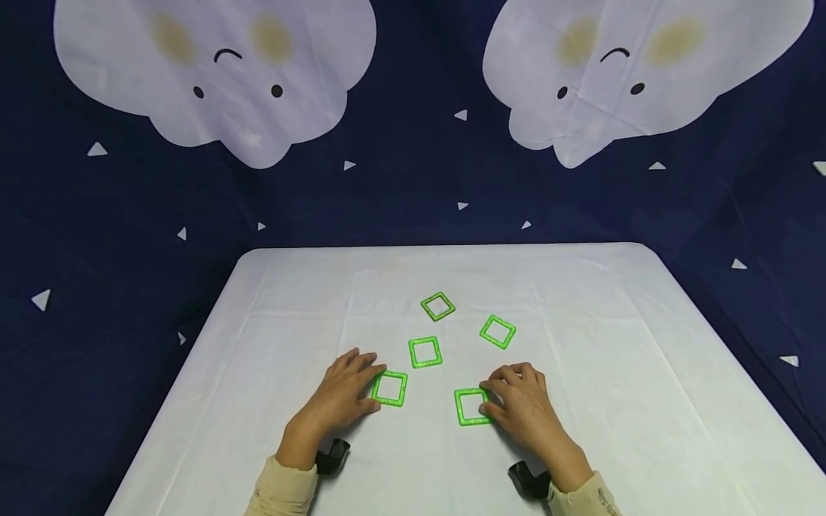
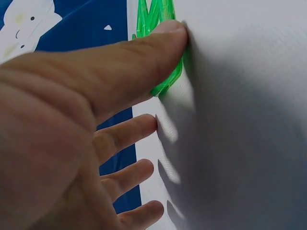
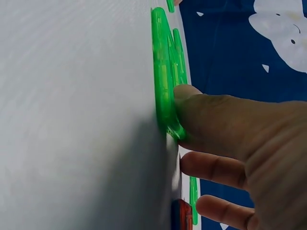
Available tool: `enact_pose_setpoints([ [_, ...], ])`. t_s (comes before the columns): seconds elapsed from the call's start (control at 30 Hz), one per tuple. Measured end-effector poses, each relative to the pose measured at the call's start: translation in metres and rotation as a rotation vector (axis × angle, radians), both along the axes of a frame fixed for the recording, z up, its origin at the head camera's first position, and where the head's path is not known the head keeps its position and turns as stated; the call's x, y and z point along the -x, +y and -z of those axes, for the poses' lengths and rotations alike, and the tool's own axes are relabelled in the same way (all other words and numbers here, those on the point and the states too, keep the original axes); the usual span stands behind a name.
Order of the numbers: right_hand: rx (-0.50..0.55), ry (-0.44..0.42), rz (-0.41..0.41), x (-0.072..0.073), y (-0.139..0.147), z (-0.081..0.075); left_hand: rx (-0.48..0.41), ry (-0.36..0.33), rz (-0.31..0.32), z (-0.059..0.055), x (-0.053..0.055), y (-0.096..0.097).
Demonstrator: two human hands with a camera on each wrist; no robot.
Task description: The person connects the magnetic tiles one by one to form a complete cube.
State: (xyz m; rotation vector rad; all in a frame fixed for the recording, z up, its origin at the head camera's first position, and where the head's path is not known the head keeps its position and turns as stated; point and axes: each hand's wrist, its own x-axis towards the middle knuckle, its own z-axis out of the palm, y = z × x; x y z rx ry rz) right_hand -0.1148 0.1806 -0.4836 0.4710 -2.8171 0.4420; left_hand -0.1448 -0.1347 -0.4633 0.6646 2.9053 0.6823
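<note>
In the head view, my left hand [image 1: 342, 394] holds the left side of a translucent green square plastic frame [image 1: 403, 390] between thumb and index finger, its other fingers spread. The left wrist view shows the thumb against that frame's edge [image 2: 169, 87]. To the right, my right hand [image 1: 524, 405] pinches the right side of a second green square frame [image 1: 459, 408] by its corners. That frame [image 3: 164, 72] lies flat on the white cloth in the right wrist view, the thumb on its near edge. A gap separates the two held frames.
Beyond the hands lie three more green square frames: one in the middle [image 1: 413, 354], one at right [image 1: 510, 337] and one farthest back [image 1: 430, 313]. All rest on the white-covered table [image 1: 310, 301]. A dark blue curtain [image 1: 413, 186] with clouds hangs behind it.
</note>
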Motion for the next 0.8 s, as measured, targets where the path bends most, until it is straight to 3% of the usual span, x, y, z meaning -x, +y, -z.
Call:
enact_pose_setpoints([
  [0.3, 0.060, -0.005, 0.010, 0.000, 0.000, 0.005, 0.002, 0.029, 0.006, 0.001, -0.005, 0.000],
  [0.47, 0.090, 0.004, 0.008, 0.001, -0.001, 0.007, -0.003, 0.010, 0.001, 0.003, -0.006, 0.002],
  [0.8, 0.251, 0.018, 0.001, 0.005, 0.001, 0.010, -0.020, 0.019, -0.011, 0.007, -0.013, 0.005],
])
